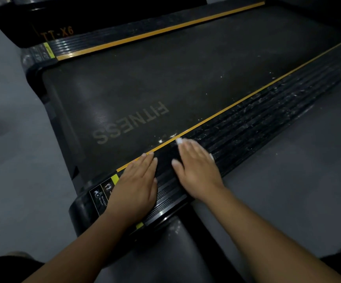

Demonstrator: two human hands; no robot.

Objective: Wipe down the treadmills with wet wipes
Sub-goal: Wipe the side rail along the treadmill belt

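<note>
A grey floor (pixel 288 180) is seen around a black treadmill (pixel 145 88). Its near rail (pixel 247 123) is pressed by the flat left hand (pixel 135 186). A white wipe (pixel 179 141) is pinned on the rail under the right hand (pixel 196 170), fingers straight.

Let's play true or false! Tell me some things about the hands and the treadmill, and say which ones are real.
1. The left hand and the right hand both lie on the ribbed side rail. True.
2. A white wipe peeks out from under the right hand's fingertips. True.
3. The belt has the word RUNNING on it. False: it says FITNESS.
4. The stripe between rail and belt is red. False: it is yellow.
5. The left hand grips a spray bottle. False: it lies flat on the rail with straight fingers and holds nothing.
</note>
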